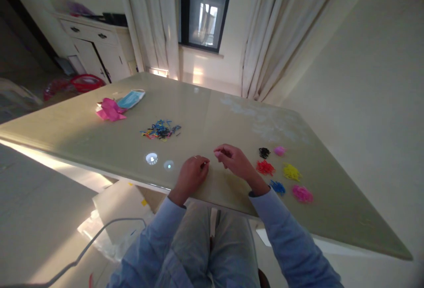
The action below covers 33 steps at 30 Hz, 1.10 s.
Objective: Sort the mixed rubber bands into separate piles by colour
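Observation:
My left hand (195,174) rests at the table's near edge, its fingers curled and the thumb pressed to the index finger. My right hand (233,161) is just to its right, thumb and fingertips pinched together. Anything between the fingers of either hand is too small to name. Ahead and to the left lies a mixed pile of small thin pieces (161,130), blue, black, yellow and red. Right of my right hand are separate little heaps: black (264,153), red (265,168), blue (277,187), yellow (292,172), bright pink (302,194) and lighter pink (279,151).
The glossy table (205,115) reflects light spots. At its far left lie a crumpled pink wrapper (111,109) and a blue face mask (131,99). Beyond are a white cabinet (96,43), curtains (150,18) and a window (207,9). A box (121,204) stands below the near edge.

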### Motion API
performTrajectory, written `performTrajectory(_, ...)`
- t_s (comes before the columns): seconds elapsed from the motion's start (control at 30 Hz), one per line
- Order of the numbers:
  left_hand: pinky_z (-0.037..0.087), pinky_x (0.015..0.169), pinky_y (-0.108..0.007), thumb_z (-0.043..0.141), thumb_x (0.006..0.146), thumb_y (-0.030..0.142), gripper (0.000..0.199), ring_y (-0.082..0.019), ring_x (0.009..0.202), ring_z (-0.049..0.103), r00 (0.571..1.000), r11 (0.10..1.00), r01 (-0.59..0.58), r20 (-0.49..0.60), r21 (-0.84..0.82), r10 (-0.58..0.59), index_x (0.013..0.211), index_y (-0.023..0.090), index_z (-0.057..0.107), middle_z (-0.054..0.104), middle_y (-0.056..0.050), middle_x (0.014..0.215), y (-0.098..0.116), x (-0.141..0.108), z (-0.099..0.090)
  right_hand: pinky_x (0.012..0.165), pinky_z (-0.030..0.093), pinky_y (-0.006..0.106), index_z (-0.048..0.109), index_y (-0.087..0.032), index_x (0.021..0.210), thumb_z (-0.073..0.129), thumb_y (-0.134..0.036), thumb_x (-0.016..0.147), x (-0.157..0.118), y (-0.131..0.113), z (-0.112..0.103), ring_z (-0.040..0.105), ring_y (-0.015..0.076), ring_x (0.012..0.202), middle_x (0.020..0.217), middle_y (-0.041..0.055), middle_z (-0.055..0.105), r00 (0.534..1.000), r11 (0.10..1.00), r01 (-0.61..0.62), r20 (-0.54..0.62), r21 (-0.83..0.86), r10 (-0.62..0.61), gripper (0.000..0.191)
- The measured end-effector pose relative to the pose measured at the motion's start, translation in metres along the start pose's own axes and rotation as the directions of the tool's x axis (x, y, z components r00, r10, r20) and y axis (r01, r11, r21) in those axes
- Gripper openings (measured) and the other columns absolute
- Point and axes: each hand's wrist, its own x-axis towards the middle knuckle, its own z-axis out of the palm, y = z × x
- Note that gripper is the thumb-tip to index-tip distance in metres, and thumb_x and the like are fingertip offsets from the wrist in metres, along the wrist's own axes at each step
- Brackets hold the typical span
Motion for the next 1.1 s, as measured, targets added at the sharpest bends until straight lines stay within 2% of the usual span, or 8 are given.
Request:
performTrajectory(0.13, 0.049, 0.081, -0.036, 0.051, 0.086, 0.018, 0.021, -0.023, 0.087, 0.065, 1.0, 0.999, -0.002, -0.019, -0.04, 0.001, 0.092, 0.019, 0.071, 0.073, -0.01, 0.092, -0.002, -0.001, 0.001, 0.066, 0.046, 0.023, 0.069, -0.015, 0.105, 0.058, -0.022, 0.087, 0.069, -0.017, 0.026, 0.058, 0.011, 0.064, 0.079, 0.0011, 0.067, 0.985, 0.962, 0.154, 0.11, -0.226, -0.132, 0.022)
performTrajectory(0.23, 0.049, 0.084, -0.037, 0.051, 0.087, 0.017, 0.021, -0.024, 0.09, 0.065, 0.999, 0.996, 0.01, -0.034, -0.088, -0.013, 0.093, 0.019, 0.071, 0.073, -0.01, 0.095, -0.005, -0.001, 0.003, 0.077, 0.046, 0.025, 0.069, -0.014, 0.112, 0.063, -0.013, 0.083, 0.118, -0.021, 0.049, 0.061, 0.0138, 0.078, 0.095, 0.0059, 0.071, 0.95, 0.876, 0.27, 0.257, -0.398, -0.176, 0.029)
performTrajectory(0.3, 0.049, 0.084, -0.037, 0.052, 0.088, 0.019, 0.02, -0.023, 0.09, 0.065, 0.999, 0.993, 0.022, -0.038, -0.118, -0.027, 0.093, 0.018, 0.071, 0.074, -0.01, 0.095, -0.005, -0.001, 0.003, 0.083, 0.044, 0.026, 0.07, -0.013, 0.11, 0.062, -0.01, 0.083, 0.141, -0.019, 0.062, 0.062, 0.0157, 0.085, 0.098, 0.0075, 0.071, 0.943, 0.83, 0.294, 0.284, -0.475, -0.171, 0.028)
performTrajectory(0.4, 0.048, 0.083, -0.036, 0.052, 0.088, 0.019, 0.02, -0.023, 0.089, 0.065, 0.998, 0.987, 0.031, -0.04, -0.158, -0.038, 0.093, 0.019, 0.071, 0.074, -0.009, 0.093, -0.003, -0.001, 0.002, 0.085, 0.043, 0.027, 0.07, -0.013, 0.107, 0.059, -0.008, 0.086, 0.162, -0.013, 0.076, 0.061, 0.0168, 0.089, 0.097, 0.0078, 0.07, 0.943, 0.804, 0.295, 0.293, -0.516, -0.158, 0.024)
performTrajectory(0.63, 0.045, 0.075, -0.032, 0.051, 0.087, 0.017, 0.02, -0.021, 0.081, 0.063, 0.998, 0.984, 0.042, -0.037, -0.176, -0.049, 0.087, 0.018, 0.071, 0.072, -0.008, 0.086, -0.002, 0.001, 0.0, 0.079, 0.04, 0.025, 0.069, -0.015, 0.096, 0.053, -0.012, 0.091, 0.174, 0.0, 0.091, 0.056, 0.0166, 0.087, 0.097, 0.0075, 0.064, 0.939, 0.752, 0.307, 0.312, -0.583, -0.141, 0.017)
performTrajectory(0.77, 0.043, 0.073, -0.031, 0.051, 0.086, 0.014, 0.02, -0.02, 0.079, 0.062, 0.999, 0.985, 0.044, -0.022, -0.165, -0.048, 0.087, 0.017, 0.071, 0.072, -0.007, 0.085, -0.003, 0.0, 0.001, 0.072, 0.036, 0.025, 0.065, -0.016, 0.088, 0.045, -0.01, 0.093, 0.172, 0.002, 0.093, 0.052, 0.0163, 0.081, 0.093, 0.006, 0.06, 0.946, 0.729, 0.296, 0.295, -0.618, -0.135, 0.021)
performTrajectory(0.97, 0.044, 0.075, -0.029, 0.054, 0.087, 0.016, 0.019, -0.019, 0.08, 0.063, 0.998, 0.986, 0.049, -0.038, -0.159, -0.056, 0.09, 0.017, 0.073, 0.073, -0.006, 0.085, -0.003, 0.0, 0.002, 0.066, 0.033, 0.026, 0.061, -0.019, 0.092, 0.042, -0.01, 0.093, 0.156, 0.004, 0.09, 0.048, 0.0158, 0.075, 0.097, 0.0044, 0.058, 0.952, 0.705, 0.286, 0.277, -0.648, -0.131, 0.021)
performTrajectory(1.1, 0.044, 0.077, -0.03, 0.056, 0.087, 0.017, 0.018, -0.019, 0.081, 0.063, 0.996, 0.985, 0.051, -0.061, -0.165, -0.062, 0.091, 0.017, 0.073, 0.074, -0.006, 0.088, -0.005, 0.0, 0.004, 0.072, 0.035, 0.026, 0.06, -0.018, 0.1, 0.041, -0.014, 0.097, 0.154, 0.006, 0.088, 0.051, 0.0169, 0.084, 0.103, 0.0061, 0.059, 0.951, 0.712, 0.293, 0.27, -0.638, -0.15, 0.02)
